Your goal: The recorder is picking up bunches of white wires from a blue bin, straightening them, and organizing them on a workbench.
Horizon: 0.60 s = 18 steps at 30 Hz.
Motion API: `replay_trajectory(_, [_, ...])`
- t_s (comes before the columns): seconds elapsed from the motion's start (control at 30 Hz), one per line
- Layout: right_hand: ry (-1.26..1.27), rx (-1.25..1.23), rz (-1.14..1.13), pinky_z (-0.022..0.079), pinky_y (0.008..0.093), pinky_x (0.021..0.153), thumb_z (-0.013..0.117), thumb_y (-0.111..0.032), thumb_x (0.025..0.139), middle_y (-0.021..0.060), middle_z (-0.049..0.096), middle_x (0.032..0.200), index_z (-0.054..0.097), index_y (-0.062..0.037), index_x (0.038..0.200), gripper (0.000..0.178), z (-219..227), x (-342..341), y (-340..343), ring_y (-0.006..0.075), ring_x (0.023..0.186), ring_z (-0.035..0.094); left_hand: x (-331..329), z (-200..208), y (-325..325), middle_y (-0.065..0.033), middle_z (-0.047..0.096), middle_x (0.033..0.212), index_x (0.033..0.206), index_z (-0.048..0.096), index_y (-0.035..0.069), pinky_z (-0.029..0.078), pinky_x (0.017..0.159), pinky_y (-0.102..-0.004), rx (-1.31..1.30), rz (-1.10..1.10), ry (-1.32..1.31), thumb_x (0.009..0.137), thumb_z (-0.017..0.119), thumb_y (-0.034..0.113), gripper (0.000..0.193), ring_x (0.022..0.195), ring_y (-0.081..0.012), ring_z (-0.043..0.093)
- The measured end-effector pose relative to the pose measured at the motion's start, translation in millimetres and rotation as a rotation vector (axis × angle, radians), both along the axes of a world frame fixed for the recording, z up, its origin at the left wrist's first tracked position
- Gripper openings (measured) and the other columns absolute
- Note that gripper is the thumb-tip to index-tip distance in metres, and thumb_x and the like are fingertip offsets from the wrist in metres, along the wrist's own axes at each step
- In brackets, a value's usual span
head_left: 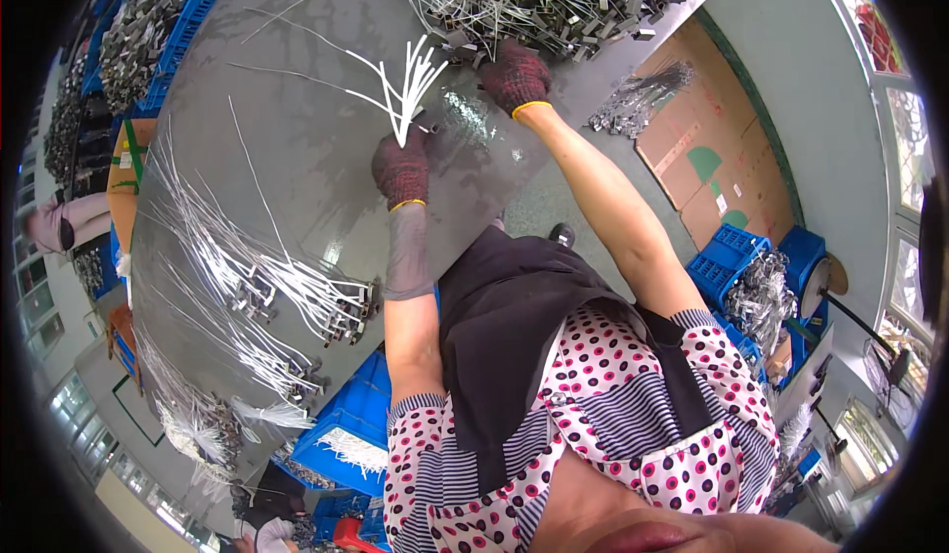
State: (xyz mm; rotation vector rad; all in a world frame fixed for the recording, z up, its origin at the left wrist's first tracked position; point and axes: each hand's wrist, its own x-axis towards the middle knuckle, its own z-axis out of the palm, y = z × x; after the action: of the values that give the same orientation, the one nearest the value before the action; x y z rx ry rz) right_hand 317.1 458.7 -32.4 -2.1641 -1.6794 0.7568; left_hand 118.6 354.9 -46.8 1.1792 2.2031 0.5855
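Observation:
My left hand (pixel 401 170), in a dark red and black knit glove, is closed round a small bundle of wires with white sleeves (pixel 403 98). The sleeves fan out away from me, and two thin bare leads trail to the left. Small dark metal ends stick out by the fingers. My right hand (pixel 516 74), gloved alike with a yellow cuff edge, is at the near edge of a big pile of wired metal parts (pixel 563 4). Its fingers are curled together, and what they pinch is hidden.
On the grey table (pixel 326 108), sorted bundles of white-sleeved wires (pixel 287 286) lie at the left. A smaller heap of wired parts (pixel 643 98) is at the right edge, by flattened cardboard (pixel 707 148). Blue crates (pixel 346 425) stand near my left elbow and at the right.

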Motion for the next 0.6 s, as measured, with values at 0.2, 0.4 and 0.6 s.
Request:
replay_trajectory(0.2, [0.539, 0.126, -0.07, 0.054, 0.0361, 0.075, 0.068, -0.024, 0.082, 0.0162, 0.071, 0.096, 0.067, -0.0014, 0.107, 0.034, -5.5, 52.2, -59.6, 0.0267, 0.084, 0.069, 27.9, 27.6, -9.7, -0.0048, 0.07, 0.081, 0.11, 0.069, 0.004, 0.045, 0.05, -0.0233, 0.248, 0.286, -0.762, 0.085, 0.073, 0.017, 0.028, 0.064, -0.0102, 0.062])
replay_trajectory(0.4, [0.924, -0.027, -0.079, 0.053, 0.0258, 0.068, 0.061, -0.012, 0.091, 0.0054, 0.069, 0.088, 0.067, 0.0015, 0.116, 0.028, 21.1, 105.1, -157.6, 0.0106, 0.076, 0.064, 101.4, 36.6, -9.9, -0.0071, 0.068, 0.088, 0.11, 0.067, 0.0, 0.057, 0.062, -0.0293, 0.075, 0.095, -1.078, 0.09, 0.068, 0.018, 0.027, 0.07, -0.0133, 0.065])
replay_trajectory(0.6, [0.878, -0.376, -0.158, 0.052, 0.0257, 0.068, 0.058, -0.015, 0.095, 0.0053, 0.069, 0.087, 0.07, 0.0004, 0.111, 0.026, -11.1, 176.8, -285.6, 0.0099, 0.072, 0.06, 166.6, 2.7, -6.4, -0.0181, 0.067, 0.094, 0.112, 0.06, -0.006, 0.06, 0.081, -0.0499, 0.0, 0.087, -1.748, 0.092, 0.064, 0.012, 0.027, 0.082, -0.0316, 0.069])
